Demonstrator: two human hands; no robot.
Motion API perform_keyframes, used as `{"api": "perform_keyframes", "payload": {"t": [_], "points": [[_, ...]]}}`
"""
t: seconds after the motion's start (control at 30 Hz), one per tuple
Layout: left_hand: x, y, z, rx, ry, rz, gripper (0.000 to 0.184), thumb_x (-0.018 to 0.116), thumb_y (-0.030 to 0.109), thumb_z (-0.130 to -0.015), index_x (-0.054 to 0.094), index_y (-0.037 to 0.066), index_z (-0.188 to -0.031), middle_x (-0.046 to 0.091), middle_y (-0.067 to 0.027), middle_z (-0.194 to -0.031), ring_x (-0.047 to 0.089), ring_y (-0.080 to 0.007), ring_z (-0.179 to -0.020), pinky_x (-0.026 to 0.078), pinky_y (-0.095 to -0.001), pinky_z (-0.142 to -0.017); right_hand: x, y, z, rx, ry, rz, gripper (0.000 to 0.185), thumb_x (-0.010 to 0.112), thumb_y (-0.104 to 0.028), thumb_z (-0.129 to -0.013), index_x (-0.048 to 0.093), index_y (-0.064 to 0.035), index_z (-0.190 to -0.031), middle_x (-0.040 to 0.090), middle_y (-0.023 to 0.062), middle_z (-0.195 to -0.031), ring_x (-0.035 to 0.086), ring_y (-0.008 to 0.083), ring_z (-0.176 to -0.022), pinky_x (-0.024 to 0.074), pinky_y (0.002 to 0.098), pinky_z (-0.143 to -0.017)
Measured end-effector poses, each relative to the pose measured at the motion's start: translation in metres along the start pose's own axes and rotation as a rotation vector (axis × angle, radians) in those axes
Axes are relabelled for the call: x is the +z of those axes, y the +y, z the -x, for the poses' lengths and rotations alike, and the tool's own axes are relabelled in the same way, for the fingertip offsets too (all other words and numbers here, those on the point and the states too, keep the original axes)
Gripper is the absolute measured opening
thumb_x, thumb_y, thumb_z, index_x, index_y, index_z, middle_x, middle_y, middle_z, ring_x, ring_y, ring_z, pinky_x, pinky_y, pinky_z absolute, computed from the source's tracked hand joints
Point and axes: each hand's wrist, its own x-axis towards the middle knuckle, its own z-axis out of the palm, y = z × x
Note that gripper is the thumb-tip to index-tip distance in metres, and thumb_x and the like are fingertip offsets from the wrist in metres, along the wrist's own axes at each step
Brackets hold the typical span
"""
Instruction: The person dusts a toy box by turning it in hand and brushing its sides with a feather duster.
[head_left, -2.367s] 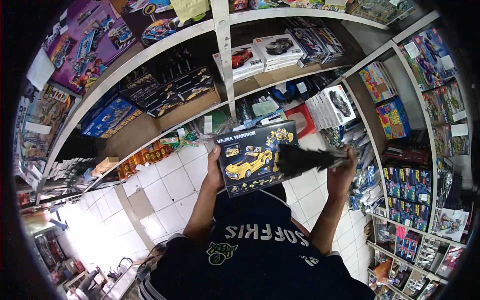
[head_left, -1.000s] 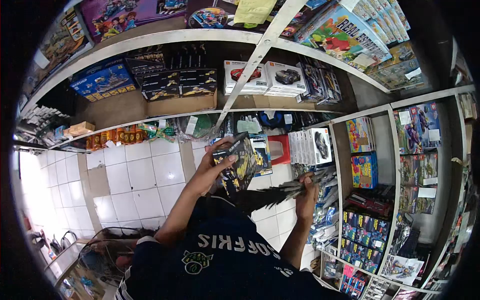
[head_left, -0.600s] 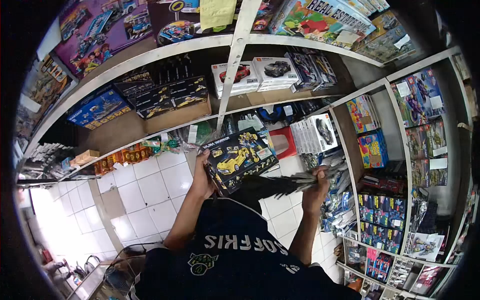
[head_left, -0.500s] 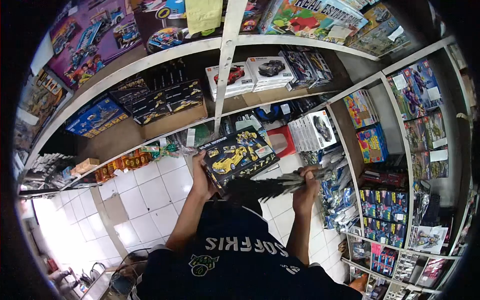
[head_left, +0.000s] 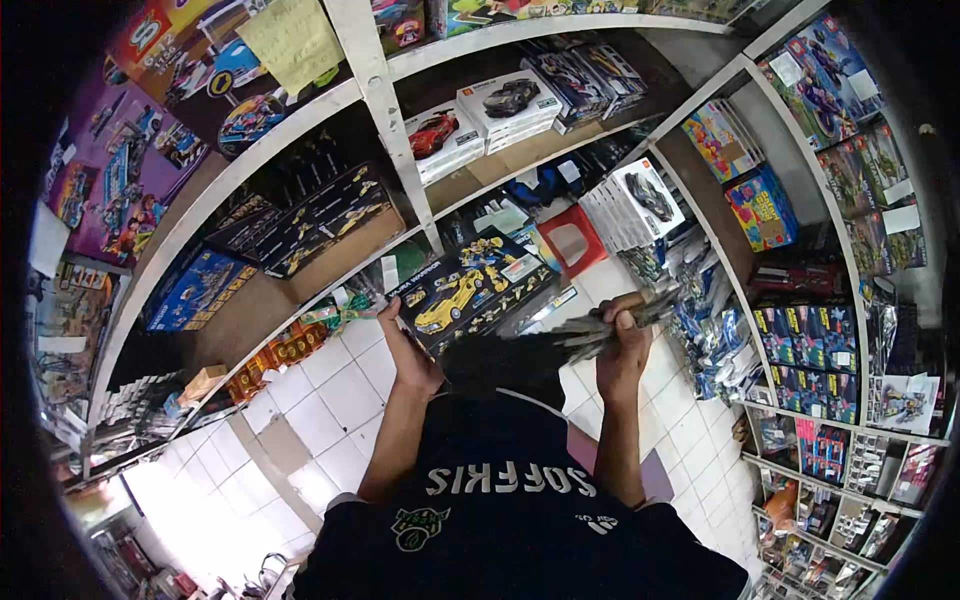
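My left hand (head_left: 410,350) is closed on the left edge of a dark toy box (head_left: 475,285) with a yellow car and a yellow robot printed on it. The box is tilted in front of my chest with its printed face up. My right hand (head_left: 626,340) is wrapped round a feather duster (head_left: 575,345) with black and grey feathers. Those feathers reach left to the near edge of the box and cover part of it; I cannot tell how firmly they touch.
Shelves hold white car boxes (head_left: 508,100), dark boxes (head_left: 330,222) and blue boxes (head_left: 805,335). A red plastic item (head_left: 572,242) sits beyond the held box. Plastic-wrapped packets (head_left: 712,325) lie on the right. White tiles (head_left: 320,380) cover the floor.
The whole view has turned, so the shelves appear rotated. My left hand still holds the box, and the duster's feathers have shifted slightly along its near edge.
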Motion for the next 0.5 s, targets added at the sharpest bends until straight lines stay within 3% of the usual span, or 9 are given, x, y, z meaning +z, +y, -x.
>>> {"api": "perform_keyframes", "payload": {"t": [0.1,0.23,0.33,0.43,0.5], "points": [[-0.001,0.001,0.002,0.003,-0.036,-0.033,0.067,0.049,0.058,-0.088,0.052,0.007,-0.132,0.062,-0.0143,-0.126,0.063,-0.0282,-0.110,0.051,-0.0418,-0.094,-0.019,0.007,-0.003,0.013,0.068,0.009,0.025,0.054,-0.028,-0.096,0.048,-0.0045,-0.092,0.046,0.0039,-0.086,0.045,0.0159,-0.085,0.0378,0.0312,-0.082],[0.009,0.002,0.005,0.004,-0.075,-0.033,0.067,0.048,0.058,-0.089,0.051,0.006,-0.131,0.062,-0.0148,-0.125,0.063,-0.0296,-0.110,0.053,-0.0425,-0.093,-0.053,0.008,-0.018,0.043,0.220,0.016,0.023,0.045,-0.031,-0.101,0.049,-0.0084,-0.099,0.049,0.0026,-0.085,0.048,0.0101,-0.064,0.0380,0.0230,-0.053],[0.008,-0.003,0.002,-0.011,-0.069,-0.040,0.067,0.047,0.058,-0.089,0.051,0.005,-0.131,0.063,-0.0148,-0.124,0.064,-0.0296,-0.109,0.054,-0.0414,-0.092,-0.050,0.019,-0.010,0.145,0.256,-0.083,0.022,0.048,-0.032,-0.100,0.049,-0.0105,-0.097,0.048,0.0014,-0.083,0.050,0.0110,-0.068,0.0400,0.0252,-0.058],[0.019,-0.009,-0.001,0.065,0.039,-0.080,0.067,0.048,0.057,-0.089,0.053,0.004,-0.128,0.064,-0.0147,-0.123,0.065,-0.0286,-0.107,0.054,-0.0393,-0.091,-0.029,0.043,0.008,0.244,0.109,-0.218,0.025,0.056,-0.033,-0.096,0.050,-0.0085,-0.094,0.047,0.0007,-0.084,0.048,0.0126,-0.078,0.0400,0.0270,-0.073],[0.018,-0.010,-0.007,0.127,0.083,-0.144,0.066,0.048,0.057,-0.089,0.054,0.004,-0.128,0.064,-0.0148,-0.123,0.064,-0.0284,-0.107,0.054,-0.0399,-0.091,-0.018,0.047,0.014,0.295,0.029,-0.235,0.024,0.055,-0.031,-0.095,0.049,-0.0074,-0.093,0.047,0.0012,-0.084,0.047,0.0130,-0.078,0.0392,0.0277,-0.074]]}}
